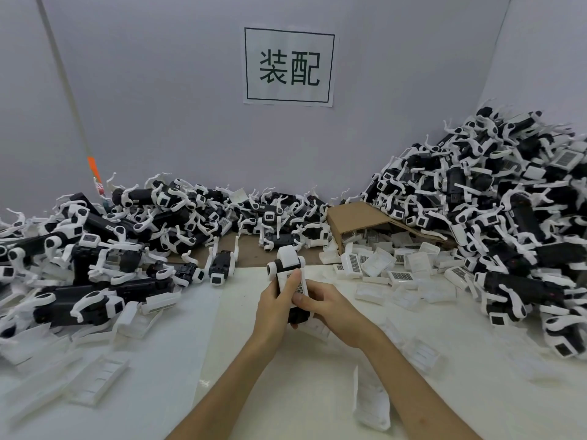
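Observation:
A black-and-white toy robot dog body (287,263) is held upright above the middle of the white table (286,360). My left hand (274,304) grips its left side, with the thumb pressing on a white grilled cover on the body. My right hand (330,308) grips the lower right side of the same toy, fingers curled round its black base. The toy's lower part is hidden by both hands.
A heap of finished toy dogs (111,236) fills the left and back; a taller heap (508,211) rises at the right. Loose white covers (381,265) spill from a tipped cardboard box (359,217). Clear plastic trays (95,379) lie front left. A paper sign (289,66) hangs on the wall.

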Motion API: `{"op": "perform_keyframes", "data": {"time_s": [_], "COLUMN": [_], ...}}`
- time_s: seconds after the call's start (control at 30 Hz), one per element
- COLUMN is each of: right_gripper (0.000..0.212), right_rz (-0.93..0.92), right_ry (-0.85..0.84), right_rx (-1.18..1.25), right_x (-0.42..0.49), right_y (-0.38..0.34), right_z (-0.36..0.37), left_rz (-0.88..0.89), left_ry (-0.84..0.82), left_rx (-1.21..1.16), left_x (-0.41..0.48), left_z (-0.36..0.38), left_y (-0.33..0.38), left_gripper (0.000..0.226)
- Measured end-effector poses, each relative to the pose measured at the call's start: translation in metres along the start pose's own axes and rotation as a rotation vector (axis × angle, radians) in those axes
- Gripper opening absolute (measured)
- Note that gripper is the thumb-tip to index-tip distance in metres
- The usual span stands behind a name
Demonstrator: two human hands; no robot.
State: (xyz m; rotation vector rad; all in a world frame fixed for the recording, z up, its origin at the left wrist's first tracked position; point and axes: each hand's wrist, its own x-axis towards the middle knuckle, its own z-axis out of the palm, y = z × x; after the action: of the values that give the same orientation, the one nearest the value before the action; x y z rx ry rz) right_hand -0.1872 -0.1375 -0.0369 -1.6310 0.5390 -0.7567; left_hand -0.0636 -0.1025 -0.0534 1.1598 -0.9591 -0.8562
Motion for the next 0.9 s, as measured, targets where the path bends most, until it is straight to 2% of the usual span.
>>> {"op": "perform_keyframes", "data": {"time_s": [0.17,0.3,0.57,0.77,0.9], "right_gripper": [0.024,0.043,0.05,0.054,0.051], "right_rz": [-0.045,0.034,-0.061,-0.107,-0.057], "right_ry": [0.063,0.091,0.205,0.296,0.254], "right_rx": [0.028,0.137,-0.006,-0.161,-0.08], "right_x": [0.001,0.0031,0.0047,0.0039,0.0048], "right_y": [0.0015,-0.0013,0.0026,0.0025,0.0055], "right_z": [0.0034,0.0009,0.0088,0.0039,0.0048], "left_rz": [0.051,0.083,0.154,0.109,0.106], "left_ry": [0.011,-0.043,0.015,0.007,-0.028], "left_rx": [-0.034,-0.004,0.087,0.06,0.067], "left_x": [-0.0008,-0.0013,-0.0004,0.0003,0.0006], "left_z": [0.0011,0.0018,-0.0018,0.0038,0.0012], "left_y": [0.0002,-0.0001,-0.0036,-0.0039,-0.0045], "left_gripper": [0.036,0.05,0.04,0.033,0.038]}}
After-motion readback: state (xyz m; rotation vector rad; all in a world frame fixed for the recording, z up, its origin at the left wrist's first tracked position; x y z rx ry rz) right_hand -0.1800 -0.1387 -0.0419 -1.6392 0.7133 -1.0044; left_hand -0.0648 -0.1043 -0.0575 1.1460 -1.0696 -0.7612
